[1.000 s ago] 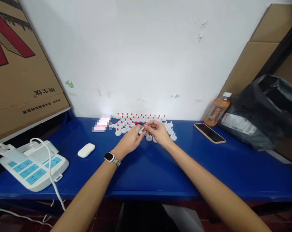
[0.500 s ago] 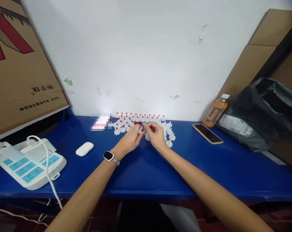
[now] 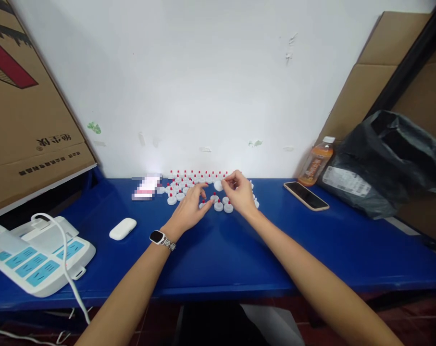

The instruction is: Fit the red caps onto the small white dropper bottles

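My left hand (image 3: 191,206), with a watch (image 3: 157,236) on the wrist, is open, thumb and fingers apart, beside the small caps. Between its thumb and my right hand stand several round white caps with red tips, one white cap (image 3: 218,206) among them near the front. My right hand (image 3: 238,193) pinches a white cap (image 3: 218,186) at its edge, just above the group; its top is partly hidden by my fingers. Behind both hands, rows of red-tipped white caps (image 3: 171,199) stand upright near the wall, and some at the right are partly covered by my right hand.
On the blue table (image 3: 218,259) lie a white earbud case (image 3: 123,229) and a power strip (image 3: 41,262) at the left. A phone (image 3: 306,196), an orange drink bottle (image 3: 316,162) and a black plastic bag (image 3: 376,163) are at the right. Cardboard (image 3: 33,110) borders the left side.
My hands were together around a small piece; now they are apart. My left hand has opened, and my right hand has a white cap in its fingertips. The camera view has shifted slightly.
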Tool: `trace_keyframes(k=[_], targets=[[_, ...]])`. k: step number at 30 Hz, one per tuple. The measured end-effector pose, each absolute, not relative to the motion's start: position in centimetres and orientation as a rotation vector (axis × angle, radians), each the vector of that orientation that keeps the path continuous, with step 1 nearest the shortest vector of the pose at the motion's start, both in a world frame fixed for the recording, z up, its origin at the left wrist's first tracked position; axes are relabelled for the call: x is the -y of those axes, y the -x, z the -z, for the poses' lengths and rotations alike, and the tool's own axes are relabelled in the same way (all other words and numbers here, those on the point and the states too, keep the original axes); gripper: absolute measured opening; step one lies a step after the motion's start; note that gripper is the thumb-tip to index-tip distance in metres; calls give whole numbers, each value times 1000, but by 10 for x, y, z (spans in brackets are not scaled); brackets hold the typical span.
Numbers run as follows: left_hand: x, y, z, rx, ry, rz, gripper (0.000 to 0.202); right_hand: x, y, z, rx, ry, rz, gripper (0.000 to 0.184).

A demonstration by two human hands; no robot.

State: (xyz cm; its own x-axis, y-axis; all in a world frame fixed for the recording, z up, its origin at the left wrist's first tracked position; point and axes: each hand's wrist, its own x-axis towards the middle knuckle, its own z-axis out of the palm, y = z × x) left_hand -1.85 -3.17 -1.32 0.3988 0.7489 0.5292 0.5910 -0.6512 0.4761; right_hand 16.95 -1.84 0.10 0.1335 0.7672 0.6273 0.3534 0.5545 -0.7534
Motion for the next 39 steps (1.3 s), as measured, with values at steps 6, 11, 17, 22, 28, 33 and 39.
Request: trace_keyframes(k=[6,11,17,22,28,33,39], targets=[[32,17,13,-1175,-2483,-1015,32,-10,-188,5,1848,1419,-105,7],[32,16,14,-1182,-2512,-953,23,-21,-188,4,2005,1469,-130,10],[31,15,12,-1189,-2520,-948,22,-37,-221,-6,1769,1648,-112,25],[32,13,13,-1175,-2514,-943,22,-46,-233,2,1900,1846,25,30],[31,14,14,-1176,-2512,-946,22,-56,-225,2,1990,1858,59,23],[30,16,12,-1187,-2510,-967,22,-55,-217,1,2040,1792,29,19],[31,17,10,-1207,-2484,-957,23,-55,-215,5,1990,1808,-37,17]])
